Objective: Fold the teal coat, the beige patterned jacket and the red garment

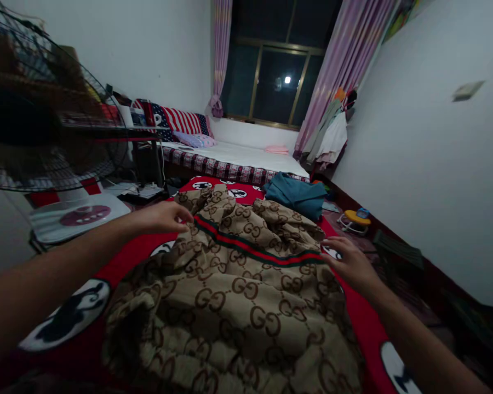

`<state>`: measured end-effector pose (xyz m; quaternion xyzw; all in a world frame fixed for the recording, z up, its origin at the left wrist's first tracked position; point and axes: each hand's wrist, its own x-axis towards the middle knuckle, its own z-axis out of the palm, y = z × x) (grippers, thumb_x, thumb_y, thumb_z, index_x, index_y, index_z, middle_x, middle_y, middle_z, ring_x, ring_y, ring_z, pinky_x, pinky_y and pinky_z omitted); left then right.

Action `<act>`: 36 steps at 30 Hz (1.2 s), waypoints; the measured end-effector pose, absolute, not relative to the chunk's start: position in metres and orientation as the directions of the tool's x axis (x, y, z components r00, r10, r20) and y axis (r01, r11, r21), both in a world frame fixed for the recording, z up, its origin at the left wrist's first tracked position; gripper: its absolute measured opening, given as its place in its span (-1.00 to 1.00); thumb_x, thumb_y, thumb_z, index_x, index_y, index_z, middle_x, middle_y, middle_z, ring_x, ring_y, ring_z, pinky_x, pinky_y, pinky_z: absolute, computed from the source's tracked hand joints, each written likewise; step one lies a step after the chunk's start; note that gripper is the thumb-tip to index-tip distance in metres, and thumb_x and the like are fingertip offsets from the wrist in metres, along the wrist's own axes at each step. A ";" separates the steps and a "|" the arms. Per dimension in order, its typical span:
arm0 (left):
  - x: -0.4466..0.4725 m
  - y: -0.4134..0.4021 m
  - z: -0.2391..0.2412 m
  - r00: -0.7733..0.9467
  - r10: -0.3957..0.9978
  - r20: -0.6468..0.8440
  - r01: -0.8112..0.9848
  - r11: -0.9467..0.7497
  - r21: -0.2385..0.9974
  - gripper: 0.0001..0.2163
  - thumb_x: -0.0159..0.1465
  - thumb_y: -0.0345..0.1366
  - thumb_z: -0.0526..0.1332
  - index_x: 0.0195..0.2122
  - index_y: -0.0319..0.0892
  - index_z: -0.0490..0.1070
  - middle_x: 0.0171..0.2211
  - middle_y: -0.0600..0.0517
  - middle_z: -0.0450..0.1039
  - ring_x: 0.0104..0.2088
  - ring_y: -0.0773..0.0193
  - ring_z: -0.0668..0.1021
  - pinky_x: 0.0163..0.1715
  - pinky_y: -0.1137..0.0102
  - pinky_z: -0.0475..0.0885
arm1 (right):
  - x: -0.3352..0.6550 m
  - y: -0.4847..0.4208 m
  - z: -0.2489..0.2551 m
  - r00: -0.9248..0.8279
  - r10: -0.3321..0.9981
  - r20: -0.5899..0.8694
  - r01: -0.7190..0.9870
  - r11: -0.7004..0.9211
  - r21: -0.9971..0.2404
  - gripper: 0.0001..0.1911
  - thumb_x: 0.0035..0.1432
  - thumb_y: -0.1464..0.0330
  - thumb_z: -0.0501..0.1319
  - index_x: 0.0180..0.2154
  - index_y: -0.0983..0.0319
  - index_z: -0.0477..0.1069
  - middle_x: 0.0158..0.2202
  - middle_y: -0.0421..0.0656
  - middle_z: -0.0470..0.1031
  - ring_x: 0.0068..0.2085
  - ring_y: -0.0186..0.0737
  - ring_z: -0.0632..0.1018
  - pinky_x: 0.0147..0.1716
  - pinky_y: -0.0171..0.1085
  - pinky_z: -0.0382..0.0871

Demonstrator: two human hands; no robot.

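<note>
A tan blanket (238,295) with a brown ring pattern and a green and red stripe lies rumpled on a red bedsheet (361,323) printed with white circles. My left hand (162,216) pinches the blanket's edge at the left end of the stripe, fingers closed on the cloth. My right hand (349,262) grips the blanket's edge at the right end of the stripe. Both arms reach forward over the bed.
A standing fan (45,109) fills the upper left, close to my left arm. A folded teal cloth (298,194) lies beyond the blanket. A second bed (238,158) with pillows stands under the dark window. A white wall runs along the right, with small items on the floor.
</note>
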<state>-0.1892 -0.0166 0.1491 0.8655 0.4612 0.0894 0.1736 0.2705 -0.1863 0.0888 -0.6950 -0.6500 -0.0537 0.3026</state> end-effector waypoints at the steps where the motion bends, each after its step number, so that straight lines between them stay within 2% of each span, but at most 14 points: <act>1: -0.171 -0.010 0.153 0.536 0.834 0.127 0.750 -0.540 0.382 -0.61 0.05 -0.13 0.19 -0.13 -0.16 0.54 -0.20 -0.01 0.57 -0.17 0.08 0.55 -0.12 0.33 0.43 | 0.267 -0.167 0.090 0.131 0.847 0.516 0.930 0.074 -0.359 -0.63 0.04 0.16 0.20 -0.14 0.19 0.53 -0.02 0.00 0.44 0.00 -0.01 0.49 0.01 -0.06 0.37; 3: -0.128 -0.002 0.147 0.507 0.774 0.379 0.714 -0.624 0.317 -0.57 0.16 -0.09 0.16 0.00 -0.17 0.47 -0.06 -0.07 0.50 -0.04 0.06 0.50 0.00 0.26 0.38 | 0.259 -0.127 0.086 0.120 0.804 0.583 0.928 0.118 -0.354 -0.58 0.05 0.18 0.19 -0.08 0.25 0.47 0.03 0.05 0.41 0.03 0.00 0.46 0.06 -0.05 0.34; 5: -0.087 0.002 0.127 0.576 0.643 0.505 0.620 -0.746 0.244 -0.55 0.22 -0.10 0.15 0.11 -0.15 0.38 0.13 -0.11 0.35 0.12 0.06 0.39 0.12 0.22 0.28 | 0.251 -0.092 0.076 0.149 0.772 0.619 0.937 0.089 -0.336 -0.46 0.04 0.20 0.21 0.04 0.31 0.38 0.10 0.11 0.35 0.11 0.04 0.40 0.12 -0.03 0.27; 7: -0.056 0.002 0.097 0.617 0.599 0.510 0.582 -0.784 0.216 -0.48 0.23 -0.06 0.19 0.19 -0.09 0.29 0.22 -0.12 0.24 0.19 0.01 0.31 0.17 0.12 0.22 | 0.244 -0.069 0.064 0.189 0.779 0.598 0.948 0.015 -0.319 -0.32 0.05 0.20 0.23 0.18 0.32 0.24 0.19 0.12 0.27 0.20 0.06 0.31 0.16 -0.01 0.21; 9: -0.037 0.002 0.065 0.625 0.625 0.468 0.590 -0.770 0.240 -0.54 0.25 -0.05 0.19 0.14 -0.08 0.33 0.19 -0.10 0.27 0.17 0.00 0.33 0.15 0.10 0.23 | 0.238 -0.061 0.050 0.189 0.854 0.484 0.958 -0.051 -0.283 -0.31 0.10 0.16 0.21 0.23 0.25 0.19 0.21 0.06 0.27 0.21 0.06 0.30 0.13 -0.01 0.23; 12: -0.027 0.000 0.028 0.556 0.690 0.464 0.617 -0.716 0.325 -0.71 0.33 -0.13 0.09 -0.04 -0.13 0.44 0.02 -0.07 0.40 0.05 0.09 0.41 0.07 0.19 0.29 | 0.232 -0.063 0.035 0.122 0.951 0.286 0.972 -0.056 -0.226 -0.50 0.24 0.12 0.07 0.15 0.13 0.33 0.11 -0.04 0.41 0.13 0.02 0.39 0.05 -0.04 0.28; 14: -0.026 0.001 0.015 0.509 0.710 0.486 0.628 -0.693 0.355 -0.76 0.34 -0.17 0.06 -0.12 -0.13 0.45 -0.06 -0.04 0.42 0.00 0.11 0.42 0.01 0.22 0.32 | 0.231 -0.064 0.034 0.117 0.963 0.242 0.958 -0.046 -0.282 -0.57 0.30 0.12 -0.01 0.05 0.11 0.43 0.04 -0.06 0.48 0.09 -0.01 0.44 0.05 -0.07 0.26; 15: -0.026 0.001 0.011 0.494 0.714 0.496 0.631 -0.687 0.360 -0.78 0.34 -0.18 0.07 -0.14 -0.12 0.44 -0.08 -0.04 0.42 -0.02 0.11 0.42 -0.02 0.22 0.32 | 0.232 -0.062 0.036 0.168 0.958 0.232 0.930 -0.076 -0.360 -0.58 0.30 0.12 -0.02 -0.03 0.13 0.49 0.00 -0.05 0.51 0.08 -0.01 0.45 0.06 -0.08 0.24; 18: -0.025 0.004 0.008 0.475 0.717 0.510 0.635 -0.681 0.365 -0.80 0.32 -0.18 0.08 -0.14 -0.11 0.42 -0.08 -0.03 0.41 -0.03 0.10 0.41 -0.05 0.21 0.32 | 0.238 -0.045 0.049 0.494 0.861 0.121 0.606 -0.241 -0.758 -0.71 0.15 0.15 0.22 -0.37 0.23 0.56 -0.17 0.01 0.58 0.07 0.07 0.46 0.06 -0.11 0.25; 21: -0.024 0.005 0.008 0.469 0.720 0.511 0.634 -0.678 0.372 -0.79 0.33 -0.18 0.07 -0.12 -0.10 0.41 -0.06 -0.04 0.39 0.00 0.09 0.39 -0.03 0.19 0.29 | 0.245 -0.018 0.060 0.683 0.729 -0.039 0.206 -0.245 -0.947 -0.77 0.07 0.22 0.31 -0.42 0.28 0.51 -0.27 0.02 0.59 -0.01 0.03 0.52 -0.10 -0.20 0.40; 24: -0.024 0.006 0.007 0.472 0.719 0.509 0.622 -0.682 0.386 -0.79 0.33 -0.18 0.06 -0.11 -0.09 0.40 -0.07 -0.04 0.38 0.00 0.08 0.39 -0.02 0.18 0.28 | 0.246 0.007 0.066 0.715 0.687 -0.130 0.013 -0.199 -0.980 -0.69 0.20 0.19 0.21 -0.24 0.35 0.46 -0.38 0.03 0.58 -0.26 -0.12 0.61 -0.38 -0.30 0.48; 27: -0.024 0.005 0.007 0.469 0.720 0.512 0.607 -0.684 0.405 -0.79 0.33 -0.18 0.07 -0.11 -0.09 0.40 -0.06 -0.03 0.38 0.00 0.09 0.39 -0.01 0.17 0.28 | 0.245 0.027 0.071 0.728 0.650 -0.219 -0.170 -0.138 -0.976 -0.64 0.19 0.18 0.23 -0.17 0.37 0.38 -0.44 0.01 0.56 -0.40 -0.20 0.60 -0.51 -0.36 0.49; 32: -0.024 0.005 0.007 0.458 0.732 0.504 0.597 -0.673 0.435 -0.80 0.33 -0.19 0.07 -0.11 -0.09 0.39 -0.06 -0.03 0.37 0.01 0.09 0.38 0.00 0.15 0.27 | 0.246 0.051 0.079 0.753 0.581 -0.309 -0.357 -0.035 -0.934 -0.65 0.18 0.21 0.25 -0.09 0.26 0.29 -0.30 -0.05 0.54 -0.38 -0.21 0.60 -0.48 -0.27 0.56; 36: -0.024 0.006 0.008 0.461 0.738 0.492 0.589 -0.670 0.453 -0.81 0.32 -0.21 0.08 -0.11 -0.09 0.39 -0.05 -0.03 0.37 0.02 0.08 0.38 0.00 0.14 0.27 | 0.248 0.071 0.093 0.814 0.475 -0.334 -0.402 0.045 -0.915 -0.60 0.11 0.39 0.26 -0.02 0.19 0.22 -0.19 -0.12 0.48 -0.29 -0.21 0.59 -0.44 -0.19 0.59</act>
